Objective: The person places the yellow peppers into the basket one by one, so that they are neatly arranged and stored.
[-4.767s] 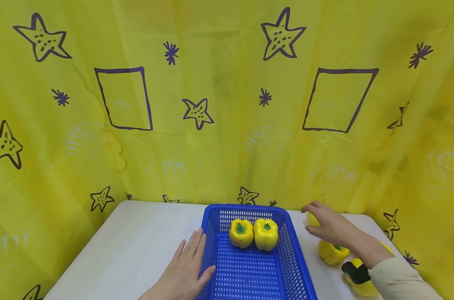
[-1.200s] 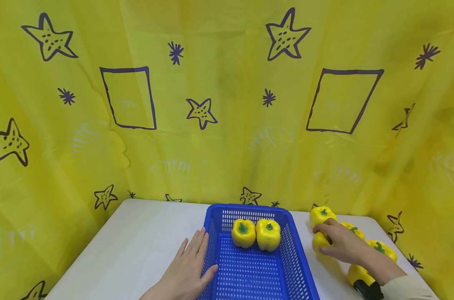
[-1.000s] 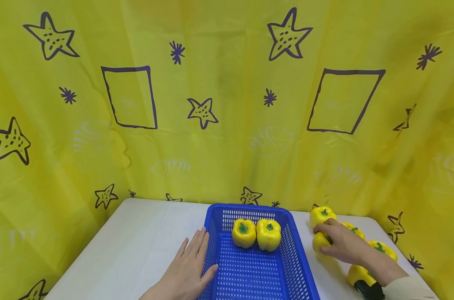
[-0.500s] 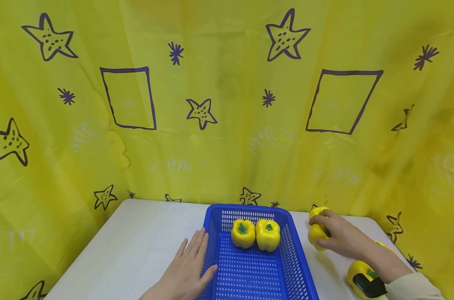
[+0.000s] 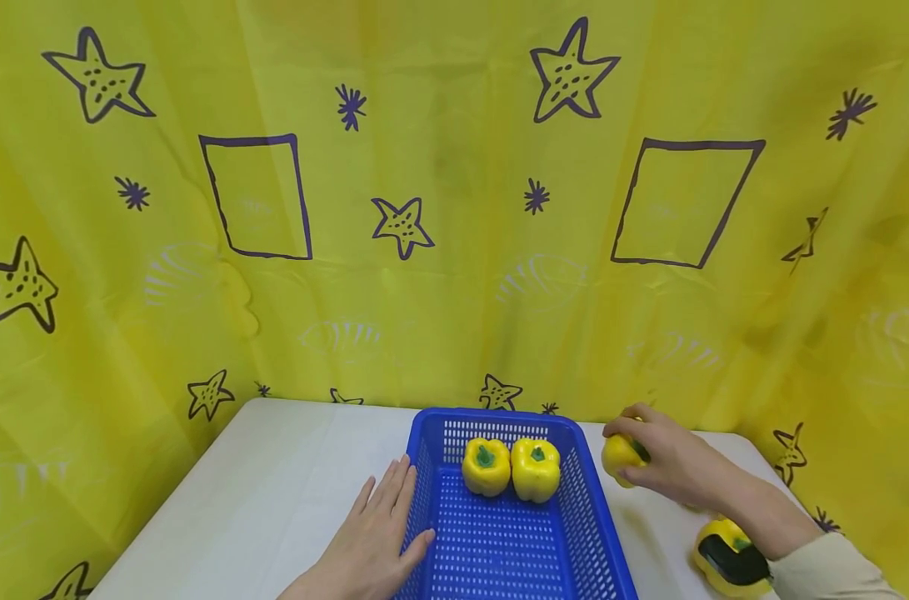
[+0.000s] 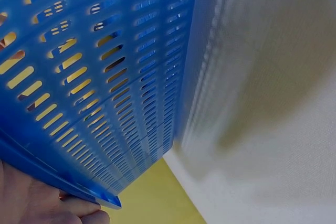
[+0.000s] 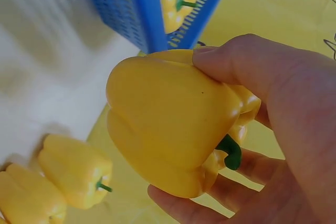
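Note:
My right hand (image 5: 671, 458) holds a yellow bell pepper (image 5: 621, 458) beside the basket's right rim, over the table. In the right wrist view the thumb lies across the top of this pepper (image 7: 163, 119) and the fingers curl beneath, its green stem facing the palm. My left hand (image 5: 372, 533) rests with straight fingers along the left rim of the blue plastic basket (image 5: 491, 413), thumb over the edge. From the left wrist, a few fingers show below the rim by the slotted basket wall (image 6: 131, 93). Two yellow bell peppers, a left one (image 5: 486, 468) and a right one (image 5: 536, 471), stand at the basket's far end.
On the white table (image 5: 289, 475), a yellow pepper (image 5: 712, 575) sits at the right, partly covered by a dark shape near the wrist. The right wrist view shows more loose peppers (image 7: 79, 171). A yellow patterned curtain (image 5: 454, 333) hangs behind.
My right hand has left the far pepper it was over, gripped a nearer one, lifted it and moved leftward towards the basket. The left hand stays on the rim.

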`<control>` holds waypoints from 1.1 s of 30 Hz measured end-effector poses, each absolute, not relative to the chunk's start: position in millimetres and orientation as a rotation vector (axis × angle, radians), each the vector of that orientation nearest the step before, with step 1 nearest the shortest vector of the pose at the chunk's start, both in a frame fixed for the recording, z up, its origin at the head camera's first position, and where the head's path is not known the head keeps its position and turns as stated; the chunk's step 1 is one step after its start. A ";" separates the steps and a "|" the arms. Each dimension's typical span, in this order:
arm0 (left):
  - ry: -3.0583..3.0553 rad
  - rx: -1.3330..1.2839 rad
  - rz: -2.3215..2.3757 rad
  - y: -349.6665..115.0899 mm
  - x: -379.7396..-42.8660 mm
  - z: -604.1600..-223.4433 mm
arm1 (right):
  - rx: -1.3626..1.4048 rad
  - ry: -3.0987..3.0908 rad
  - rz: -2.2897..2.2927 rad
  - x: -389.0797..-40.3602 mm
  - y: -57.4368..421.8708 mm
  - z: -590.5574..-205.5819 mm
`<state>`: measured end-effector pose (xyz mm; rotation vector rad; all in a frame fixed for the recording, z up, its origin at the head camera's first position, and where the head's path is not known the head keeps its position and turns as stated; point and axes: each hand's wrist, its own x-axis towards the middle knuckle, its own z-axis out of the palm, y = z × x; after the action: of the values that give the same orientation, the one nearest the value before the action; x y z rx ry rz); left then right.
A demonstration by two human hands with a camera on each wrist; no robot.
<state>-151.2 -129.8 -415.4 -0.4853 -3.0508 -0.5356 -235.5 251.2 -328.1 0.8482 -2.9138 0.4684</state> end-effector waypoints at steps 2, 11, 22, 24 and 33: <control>-3.049 -0.488 -0.536 -129.6 -151.5 -415.4 | 0.848 -2.912 0.467 -235.1 249.2 -325.0; -3.044 -0.478 -0.542 -129.7 -151.6 -415.5 | 0.872 -2.875 0.453 -233.6 237.6 -313.4; -3.053 -0.474 -0.541 -128.6 -151.6 -415.4 | 0.944 -2.820 0.387 -229.4 215.9 -302.3; -3.053 -0.470 -0.541 -128.7 -151.4 -415.4 | 0.950 -2.825 0.380 -229.1 210.6 -301.3; -3.045 -0.485 -0.540 -129.6 -151.9 -416.1 | 1.011 -2.828 0.413 -225.6 195.1 -303.4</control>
<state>-151.9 -129.6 -416.1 -0.4847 -3.0447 -0.5404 -225.6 195.1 -303.4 1.0110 -2.8282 0.4126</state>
